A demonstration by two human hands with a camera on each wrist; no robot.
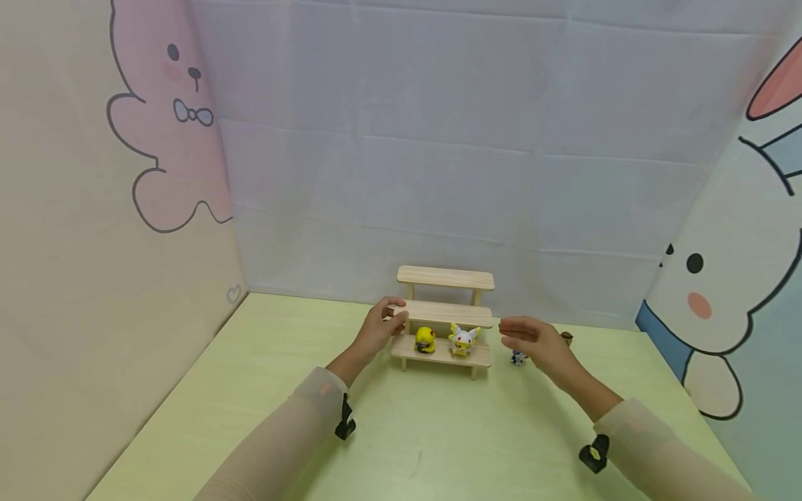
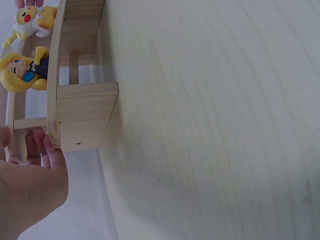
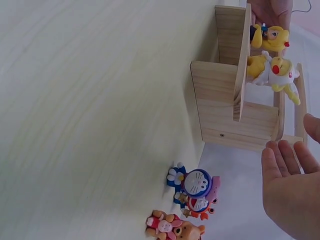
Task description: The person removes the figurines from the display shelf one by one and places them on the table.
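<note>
A three-tier wooden display stand point(image 1: 445, 311) stands on the table near the back cloth. My left hand point(image 1: 378, 327) is at its left end, thumb and curled fingers gripping around the end of the middle board. At the right end, my right hand point(image 1: 537, 342) is held with straight fingers, a small gap from the boards and holding nothing. On the lowest board are a yellow-haired figurine point(image 2: 17, 70) in dark clothes and a white-and-yellow figurine point(image 3: 277, 70) with long ears. Part of my left hand shows behind the yellow-haired one in the right wrist view.
Right of the stand, partly behind my right hand, are a blue-and-white cat figurine point(image 3: 196, 183), another blue one point(image 3: 199, 204), and a brown bear figurine point(image 3: 187, 231) with a pink one. A white cloth point(image 1: 438, 139) hangs behind the table point(image 1: 401, 438); printed panels flank it.
</note>
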